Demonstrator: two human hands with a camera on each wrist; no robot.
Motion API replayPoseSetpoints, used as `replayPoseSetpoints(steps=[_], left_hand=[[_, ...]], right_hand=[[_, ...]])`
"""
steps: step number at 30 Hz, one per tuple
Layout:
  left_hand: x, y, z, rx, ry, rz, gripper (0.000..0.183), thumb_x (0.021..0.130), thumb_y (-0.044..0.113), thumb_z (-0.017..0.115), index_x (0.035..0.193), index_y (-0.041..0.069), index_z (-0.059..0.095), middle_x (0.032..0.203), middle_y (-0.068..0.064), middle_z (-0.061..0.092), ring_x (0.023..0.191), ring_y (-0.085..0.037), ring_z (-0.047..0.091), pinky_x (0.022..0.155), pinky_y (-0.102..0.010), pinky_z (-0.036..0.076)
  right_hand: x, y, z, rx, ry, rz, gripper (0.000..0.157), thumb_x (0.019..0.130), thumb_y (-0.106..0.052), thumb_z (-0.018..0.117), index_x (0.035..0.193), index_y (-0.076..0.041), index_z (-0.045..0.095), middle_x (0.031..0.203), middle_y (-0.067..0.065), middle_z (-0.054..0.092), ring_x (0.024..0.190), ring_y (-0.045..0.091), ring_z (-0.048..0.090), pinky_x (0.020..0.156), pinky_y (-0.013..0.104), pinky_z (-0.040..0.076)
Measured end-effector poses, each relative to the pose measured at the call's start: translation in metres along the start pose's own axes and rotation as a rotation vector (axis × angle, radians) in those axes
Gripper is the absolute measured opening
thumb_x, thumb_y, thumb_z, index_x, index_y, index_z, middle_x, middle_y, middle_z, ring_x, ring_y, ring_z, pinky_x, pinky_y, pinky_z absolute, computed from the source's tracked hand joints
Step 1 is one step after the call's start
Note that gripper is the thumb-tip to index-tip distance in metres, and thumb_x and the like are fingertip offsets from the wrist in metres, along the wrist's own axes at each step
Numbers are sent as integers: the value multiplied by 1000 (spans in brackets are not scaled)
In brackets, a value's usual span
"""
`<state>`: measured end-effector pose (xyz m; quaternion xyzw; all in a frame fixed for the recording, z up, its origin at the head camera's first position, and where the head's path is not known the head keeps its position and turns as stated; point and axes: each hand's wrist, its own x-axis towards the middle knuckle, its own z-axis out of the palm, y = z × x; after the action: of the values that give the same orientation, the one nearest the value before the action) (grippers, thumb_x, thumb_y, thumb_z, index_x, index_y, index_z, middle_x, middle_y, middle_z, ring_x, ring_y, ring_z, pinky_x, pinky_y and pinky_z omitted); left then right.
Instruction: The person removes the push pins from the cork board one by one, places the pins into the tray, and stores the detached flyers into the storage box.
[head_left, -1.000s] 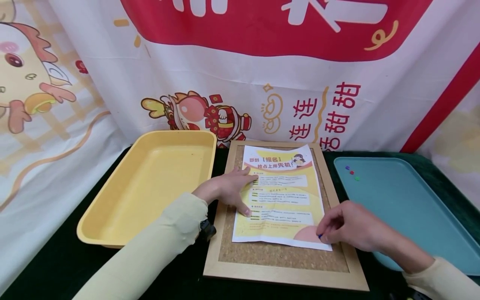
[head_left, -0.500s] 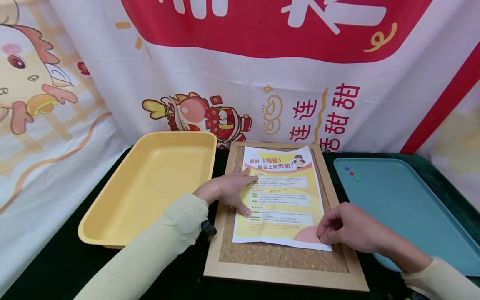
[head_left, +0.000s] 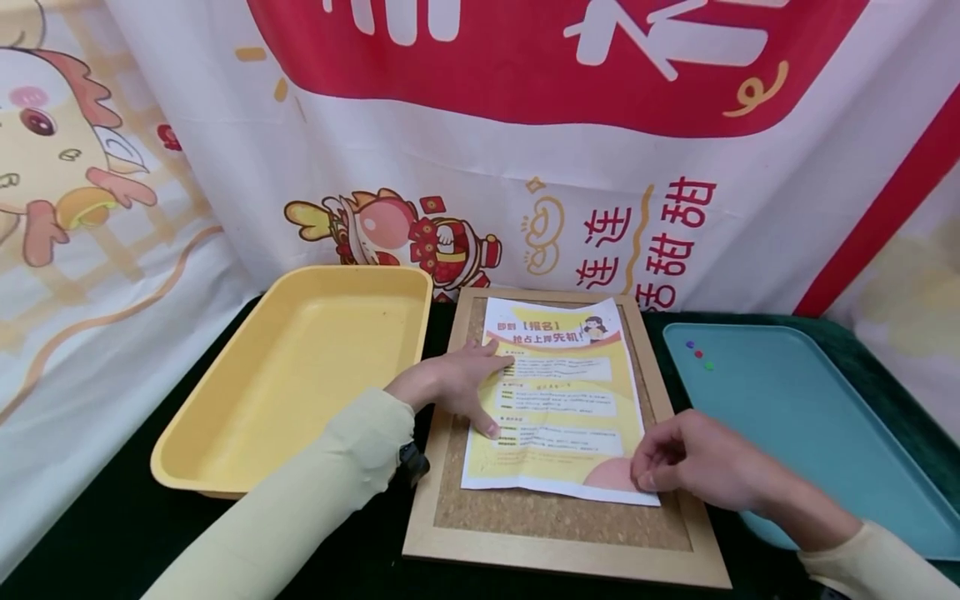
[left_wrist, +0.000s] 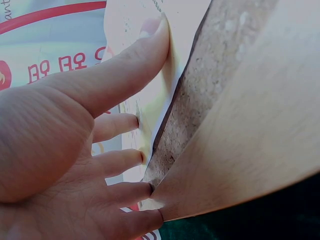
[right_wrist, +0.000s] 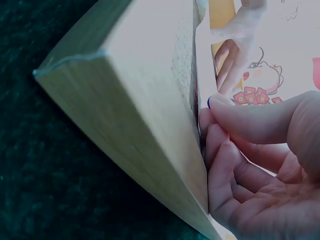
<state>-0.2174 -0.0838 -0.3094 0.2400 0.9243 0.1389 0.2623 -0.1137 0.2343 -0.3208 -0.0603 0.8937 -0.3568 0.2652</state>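
A printed yellow and white poster (head_left: 555, 400) lies on a wood-framed cork board (head_left: 562, 521). My left hand (head_left: 461, 387) rests on the poster's left edge, thumb and fingers spread; in the left wrist view the fingertips (left_wrist: 134, 121) touch the paper and the frame. At the poster's lower right corner, my right hand (head_left: 693, 458) pinches a small blue thumbtack (right_wrist: 209, 102) between thumb and index finger, pressed against the paper. The fingers cover most of the thumbtack, and it is hidden in the head view.
A deep yellow tray (head_left: 176, 467) stands left of the board. To the right is a flat teal tray (head_left: 795, 417) with a purple, a red (head_left: 698, 355) and a green tack in its far left corner. A printed cloth (head_left: 450, 150) hangs close behind.
The blue thumbtack, visible at my right fingertips a second ago in the head view, is now covered by them. Both hands keep nearly the same place; the head view has tilted slightly.
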Motion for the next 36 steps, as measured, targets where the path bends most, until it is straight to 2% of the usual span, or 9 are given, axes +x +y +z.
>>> replayPoseSetpoints(steps=[5, 13, 19, 27, 36], left_hand=[[0, 0, 0, 8, -4, 4, 108, 83, 39, 92, 170, 21, 29, 181, -8, 4, 168, -36, 0, 136, -54, 11], [-1, -1, 0, 6, -8, 8, 108, 84, 39, 91, 170, 19, 28, 181, -9, 3, 168, -37, -1, 135, -54, 12], [0, -2, 0, 4, -14, 6, 110, 84, 39, 91, 170, 19, 27, 181, -9, 3, 168, -37, -2, 135, -55, 11], [0, -1, 1, 14, -13, 7, 109, 85, 40, 90, 170, 20, 27, 181, -9, 2, 168, -37, -1, 135, -55, 11], [0, -1, 0, 22, -8, 15, 108, 85, 39, 90, 170, 20, 27, 181, -10, 2, 168, -38, 0, 135, -55, 11]], right_hand=[[4, 2, 1, 29, 24, -2, 3, 95, -12, 78, 97, -10, 78, 90, 4, 72, 89, 21, 62, 76, 31, 49], [6, 4, -4, 70, 75, -21, 10, 96, -19, 79, 101, -10, 79, 95, 5, 72, 89, 22, 60, 70, 29, 49], [7, 7, -14, 65, 168, -26, 14, 98, -21, 77, 106, -10, 79, 96, 6, 70, 90, 23, 60, 72, 31, 52], [12, 20, -39, 27, 293, 10, 27, 101, -27, 73, 120, -8, 77, 111, 9, 72, 98, 24, 60, 80, 34, 53], [25, 53, -79, 24, 407, 79, 38, 107, -26, 66, 135, -1, 69, 128, 21, 71, 106, 29, 64, 80, 30, 56]])
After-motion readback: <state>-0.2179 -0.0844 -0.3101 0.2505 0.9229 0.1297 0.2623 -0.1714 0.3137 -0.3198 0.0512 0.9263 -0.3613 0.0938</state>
